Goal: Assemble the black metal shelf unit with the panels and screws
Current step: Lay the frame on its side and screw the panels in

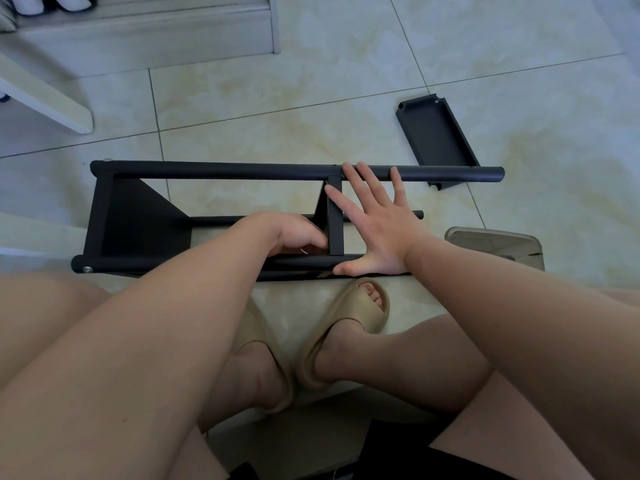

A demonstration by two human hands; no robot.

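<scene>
The black shelf frame (214,169) lies on its side on the tiled floor in front of me, its round tubes running left to right. One panel (138,220) is fixed at the left end, and a second panel (334,216) stands edge-on near the middle. My right hand (374,223) lies flat with fingers spread across the tubes, just right of that middle panel. My left hand (298,235) is curled at the panel's lower end by the near tube, pinching something small and silvery that I cannot identify. A silver screw head (87,269) shows at the near-left corner.
A loose black panel (437,136) lies on the floor beyond the frame's right end. A grey-green object (495,242) sits right of my right wrist. White furniture (48,98) stands at the far left. My feet in beige slides (349,320) rest just under the frame.
</scene>
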